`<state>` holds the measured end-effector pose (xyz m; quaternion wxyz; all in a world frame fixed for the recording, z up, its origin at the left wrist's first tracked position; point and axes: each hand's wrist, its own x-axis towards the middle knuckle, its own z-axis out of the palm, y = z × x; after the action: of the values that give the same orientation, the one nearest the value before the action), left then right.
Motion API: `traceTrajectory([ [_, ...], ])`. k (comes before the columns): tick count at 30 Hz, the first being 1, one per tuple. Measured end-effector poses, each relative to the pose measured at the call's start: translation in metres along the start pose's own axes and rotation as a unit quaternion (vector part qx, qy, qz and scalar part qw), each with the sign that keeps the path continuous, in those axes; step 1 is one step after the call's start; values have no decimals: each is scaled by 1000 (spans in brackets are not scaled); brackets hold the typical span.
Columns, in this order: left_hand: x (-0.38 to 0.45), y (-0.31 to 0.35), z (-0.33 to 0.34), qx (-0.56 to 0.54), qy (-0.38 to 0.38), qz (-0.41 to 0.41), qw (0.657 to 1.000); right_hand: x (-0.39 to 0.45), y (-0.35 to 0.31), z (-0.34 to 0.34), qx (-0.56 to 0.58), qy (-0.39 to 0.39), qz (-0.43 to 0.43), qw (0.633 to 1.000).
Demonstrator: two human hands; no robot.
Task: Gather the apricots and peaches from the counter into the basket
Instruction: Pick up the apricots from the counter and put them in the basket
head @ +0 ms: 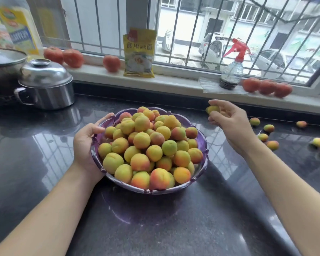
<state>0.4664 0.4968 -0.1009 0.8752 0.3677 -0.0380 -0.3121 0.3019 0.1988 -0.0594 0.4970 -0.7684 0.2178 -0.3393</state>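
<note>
Right hand (227, 119) pinching apricot (213, 109), right of basket (201, 169)

Home kitchen: steel pot (46, 85), dark counter (44, 163), tomatoes (111, 63).

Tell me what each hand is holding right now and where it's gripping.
The right hand holds a small yellow fruit in its fingertips, above the counter. The left hand grips the purple basket at its left rim.
</note>
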Motion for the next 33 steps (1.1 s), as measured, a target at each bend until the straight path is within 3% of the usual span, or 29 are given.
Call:
traceTrajectory([
  [4, 1, 0, -4, 4, 6, 2, 1000, -40, -48, -10, -23, -132, -13, 991],
  [8, 2, -1, -4, 12, 10, 7, 1000, -68, -62, -6, -260, -208, -74, 940],
  [11, 1, -1, -3, 8, 21, 11, 1000, -74, -59, -3, -334, -181, -93, 920],
  [16, 1, -2, -4, 6, 12, 3, 1000, -71, -53, 8, -291, -114, -117, 943],
  [28, 6, -3, -8, 13, 4, 10, 1000, -70, -51, 21, -298, -120, -109, 941],
  [33, 7, -2, -9, 6, -6, -1, 1000, -72, -49, 26, -276, -65, -133, 950],
])
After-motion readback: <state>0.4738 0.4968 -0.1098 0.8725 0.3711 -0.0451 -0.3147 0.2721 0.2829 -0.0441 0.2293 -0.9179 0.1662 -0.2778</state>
